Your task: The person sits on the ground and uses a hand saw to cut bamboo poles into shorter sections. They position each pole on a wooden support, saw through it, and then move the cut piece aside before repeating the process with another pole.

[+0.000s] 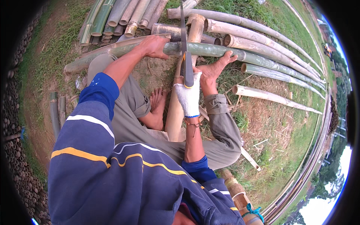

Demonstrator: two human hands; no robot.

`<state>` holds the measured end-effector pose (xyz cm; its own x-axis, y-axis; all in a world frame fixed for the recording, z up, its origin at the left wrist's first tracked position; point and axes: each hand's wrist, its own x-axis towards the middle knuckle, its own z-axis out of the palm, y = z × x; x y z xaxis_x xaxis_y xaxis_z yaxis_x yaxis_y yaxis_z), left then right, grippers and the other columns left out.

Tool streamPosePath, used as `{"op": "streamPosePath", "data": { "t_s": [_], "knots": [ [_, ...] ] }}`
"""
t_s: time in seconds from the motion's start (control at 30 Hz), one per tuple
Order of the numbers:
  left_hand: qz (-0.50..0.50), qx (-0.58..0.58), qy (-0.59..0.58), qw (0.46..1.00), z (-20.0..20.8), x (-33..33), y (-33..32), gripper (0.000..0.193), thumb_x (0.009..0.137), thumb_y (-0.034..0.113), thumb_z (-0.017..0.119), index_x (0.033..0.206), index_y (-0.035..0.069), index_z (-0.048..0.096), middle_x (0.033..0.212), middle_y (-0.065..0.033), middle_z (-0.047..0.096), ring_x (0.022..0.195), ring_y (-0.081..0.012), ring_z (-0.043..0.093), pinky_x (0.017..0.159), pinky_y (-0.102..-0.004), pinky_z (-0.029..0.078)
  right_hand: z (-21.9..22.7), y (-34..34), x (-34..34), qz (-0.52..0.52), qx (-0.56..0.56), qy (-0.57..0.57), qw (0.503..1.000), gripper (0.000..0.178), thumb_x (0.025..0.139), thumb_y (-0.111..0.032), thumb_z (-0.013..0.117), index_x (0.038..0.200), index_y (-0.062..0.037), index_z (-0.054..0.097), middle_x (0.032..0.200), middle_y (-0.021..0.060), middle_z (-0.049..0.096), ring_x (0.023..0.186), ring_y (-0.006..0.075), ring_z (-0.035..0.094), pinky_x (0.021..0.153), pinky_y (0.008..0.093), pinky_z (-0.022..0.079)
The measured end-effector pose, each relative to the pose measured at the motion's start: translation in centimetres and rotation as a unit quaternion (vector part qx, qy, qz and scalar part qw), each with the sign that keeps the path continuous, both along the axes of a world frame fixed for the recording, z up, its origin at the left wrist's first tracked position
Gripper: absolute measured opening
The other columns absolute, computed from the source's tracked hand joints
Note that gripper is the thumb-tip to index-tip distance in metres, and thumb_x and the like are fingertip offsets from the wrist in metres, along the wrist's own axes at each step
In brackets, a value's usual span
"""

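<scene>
A long green bamboo pole [212, 49] lies crosswise in front of me, over a paler bamboo support [195, 30]. My bare left hand [154, 47] is wrapped round the pole, left of the saw. My right hand [186, 98], in a white knit glove, grips the black and orange handle of a handsaw [183, 35]. The saw's blade points away from me and crosses the pole just right of my left hand; whether it has cut in, I cannot tell. My bare right foot [213, 71] has its toes up against the pole.
Several cut bamboo poles [258, 47] fan out over the grass on the right. A pile of bamboo [127, 13] lies at the far left. Stacked bamboo ends [22, 180] line the left edge. Near my right side is a bamboo piece [240, 195] with a teal tie.
</scene>
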<state>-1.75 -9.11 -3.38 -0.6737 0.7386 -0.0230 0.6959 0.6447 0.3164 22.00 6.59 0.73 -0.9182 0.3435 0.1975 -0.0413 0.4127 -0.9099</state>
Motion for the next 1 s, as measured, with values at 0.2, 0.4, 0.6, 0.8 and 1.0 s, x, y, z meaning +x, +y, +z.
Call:
{"op": "streamPosePath", "data": {
  "t_s": [0.2,0.4,0.6,0.8,1.0],
  "knots": [
    [0.039,-0.019,-0.013,0.999,0.1,0.1,-2.8,0.073,0.074,0.052,0.089,0.122,0.0,0.071,0.105,-0.0277,0.08,0.103,-0.0469,0.077,0.096,-0.0532,0.061,3.7,-1.1,10.9,0.013,-0.033,-0.102,0.994,0.045,0.101,-0.01,0.064,0.142,0.0022,0.051,0.127,0.0163,0.059,0.115,0.0283,0.06,0.109,0.0406,0.049],
    [0.033,-0.059,-0.03,0.997,0.6,0.5,0.4,0.074,0.074,0.053,0.09,0.122,0.0,0.07,0.103,-0.0277,0.08,0.1,-0.0466,0.078,0.094,-0.0541,0.062,4.6,-0.2,18.6,-0.006,0.02,-0.1,0.995,0.061,0.092,-0.001,0.063,0.151,0.0037,0.046,0.136,0.0205,0.059,0.122,0.0265,0.061,0.113,0.0385,0.047],
    [0.005,-0.001,0.01,1.0,-0.7,0.3,-0.1,0.083,0.076,0.052,0.087,0.137,0.0,0.068,0.098,-0.0281,0.08,0.096,-0.0479,0.077,0.091,-0.054,0.063,-0.4,0.6,-0.8,0.006,-0.061,-0.026,0.998,0.064,0.092,0.005,0.068,0.151,-0.0028,0.046,0.112,0.0105,0.062,0.093,0.0197,0.062,0.092,0.0336,0.054],
    [0.036,-0.028,-0.019,0.999,-0.4,-0.4,-2.4,0.079,0.076,0.052,0.086,0.133,0.0,0.068,0.101,-0.0298,0.079,0.098,-0.0482,0.077,0.095,-0.0545,0.062,4.7,-0.8,14.3,0.026,-0.007,-0.135,0.99,0.065,0.091,0.002,0.063,0.153,-0.0009,0.046,0.135,0.0177,0.059,0.107,0.0258,0.062,0.103,0.0405,0.052],
    [0.011,-0.06,-0.041,0.997,1.3,0.2,1.9,0.081,0.076,0.056,0.087,0.133,0.001,0.069,0.109,-0.0286,0.08,0.105,-0.0455,0.078,0.097,-0.054,0.061,4.9,0.1,15.5,-0.036,-0.016,-0.12,0.992,0.054,0.095,-0.003,0.063,0.147,0.0001,0.051,0.134,0.0177,0.059,0.125,0.0285,0.059,0.113,0.0411,0.046]
  ]
}}
